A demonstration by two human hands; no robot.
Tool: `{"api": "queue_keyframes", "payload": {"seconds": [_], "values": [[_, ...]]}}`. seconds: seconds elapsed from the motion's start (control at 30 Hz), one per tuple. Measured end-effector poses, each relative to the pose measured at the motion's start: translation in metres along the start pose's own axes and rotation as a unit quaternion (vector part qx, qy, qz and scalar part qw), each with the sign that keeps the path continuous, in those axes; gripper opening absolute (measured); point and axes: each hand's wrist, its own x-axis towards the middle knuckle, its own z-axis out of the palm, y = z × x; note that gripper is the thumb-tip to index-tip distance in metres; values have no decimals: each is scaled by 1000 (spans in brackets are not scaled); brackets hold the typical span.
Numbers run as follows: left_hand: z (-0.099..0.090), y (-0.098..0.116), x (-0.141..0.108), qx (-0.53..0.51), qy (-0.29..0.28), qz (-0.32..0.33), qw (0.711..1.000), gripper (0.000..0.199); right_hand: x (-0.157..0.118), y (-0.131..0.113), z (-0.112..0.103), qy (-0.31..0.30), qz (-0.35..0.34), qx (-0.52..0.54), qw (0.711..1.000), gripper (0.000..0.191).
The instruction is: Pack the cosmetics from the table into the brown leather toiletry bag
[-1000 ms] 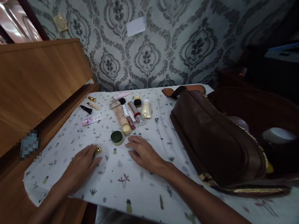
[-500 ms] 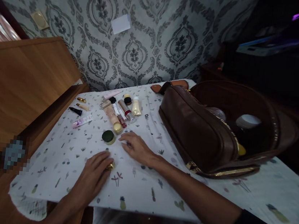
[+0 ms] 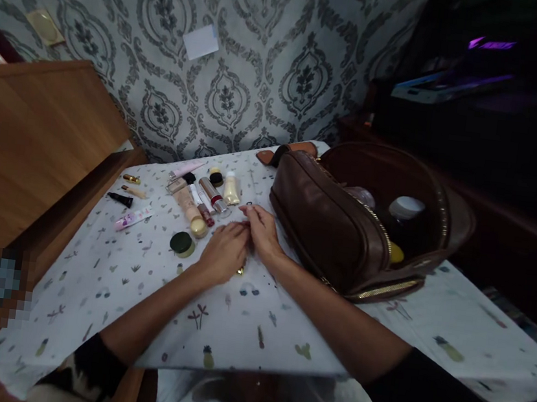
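Note:
My left hand rests low over the printed cloth, fingers curled around a small gold-coloured item that is mostly hidden beneath it. Right beside it, my right hand has its fingers stretched forward, and the two hands touch or overlap. The right fingertips lie near a small dark ring on the cloth; nothing shows in that hand. To the left of my hands stands a jar with a dark green lid. Behind it are a beige tube with a cream cap, a lip gloss and a cream tube.
A brown leather bag lies unzipped to the right, with a white-lidded jar inside. Small cosmetics, including a pink-and-white tube and a black tube, lie at the left. A wooden panel borders the table's left side.
My left hand has moved right and away from me, carrying the gold item, up to my right hand. The right hand has shifted forward and right. The view has turned slightly right.

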Motion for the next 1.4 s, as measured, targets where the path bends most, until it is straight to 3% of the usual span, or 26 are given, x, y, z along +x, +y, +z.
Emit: {"api": "queue_keyframes", "payload": {"seconds": [0.1, 0.2, 0.4, 0.5, 0.6, 0.77, 1.0, 1.17, 1.4], "values": [[0, -14, 27, -43, 56, -63, 996, 24, 4, -1, -6, 13, -4, -42, 999, 40], [-7, -27, 30, -77, 72, -85, 991, 28, 1, -9, -11, -12, -18, -96, 995, 34], [-13, -23, -20, -53, 64, -33, 996, 30, -39, -32, -27, -153, -78, -185, 968, 14], [-7, -22, -38, 6, 66, 0, 998, 35, -60, -37, -38, -225, -141, -251, 931, 12], [-2, -24, -41, 36, 72, -10, 997, 39, -69, -34, -46, -253, -191, -303, 899, 9], [-5, -22, -36, 6, 70, -28, 997, 41, -69, -27, -50, -255, -166, -205, 930, 8], [-11, -7, -40, -154, 91, -88, 980, 36, -76, -38, -44, -254, -40, 20, 966, 33], [-8, 1, -39, -166, 92, -87, 978, 30, -78, -41, -38, -189, -3, 3, 982, 39], [-5, 4, -40, -244, 70, -93, 963, 35, -82, -46, -40, -146, -77, -61, 984, 25]]}}
